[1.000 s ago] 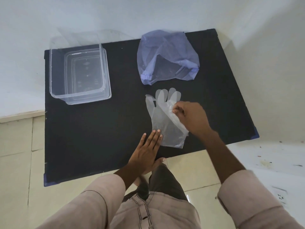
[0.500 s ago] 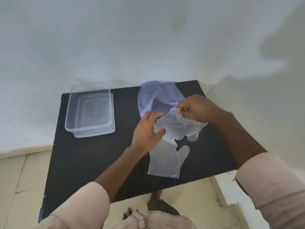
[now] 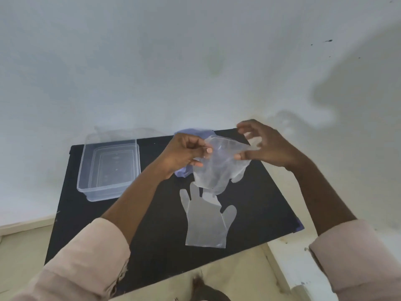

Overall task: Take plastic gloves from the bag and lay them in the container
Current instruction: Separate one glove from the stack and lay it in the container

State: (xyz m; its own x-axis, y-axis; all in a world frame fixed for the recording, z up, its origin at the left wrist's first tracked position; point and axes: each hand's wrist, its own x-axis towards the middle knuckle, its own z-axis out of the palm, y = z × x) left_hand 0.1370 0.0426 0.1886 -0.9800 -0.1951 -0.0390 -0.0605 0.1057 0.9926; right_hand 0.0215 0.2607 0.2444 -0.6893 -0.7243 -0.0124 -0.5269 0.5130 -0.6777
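I hold a clear plastic glove (image 3: 219, 168) in the air above the black table (image 3: 152, 242). My left hand (image 3: 184, 153) pinches its left upper edge and my right hand (image 3: 264, 146) pinches the right edge, so the glove hangs with its fingers down. More clear gloves (image 3: 206, 222) lie flat on the table below, fingers pointing away from me. The bluish plastic bag (image 3: 182, 170) lies behind my hands, mostly hidden. The clear rectangular container (image 3: 108, 168) stands at the table's back left with nothing visible in it.
A white wall (image 3: 195, 61) rises right behind the table. Beige floor tiles (image 3: 19, 253) show to the left and a white ledge (image 3: 288, 263) lies at the right front. My pale pink sleeves fill the lower corners.
My view has tilted up toward the wall. Both hands have lifted one glove off the pile, and my left hand has come off the table to grip its edge.
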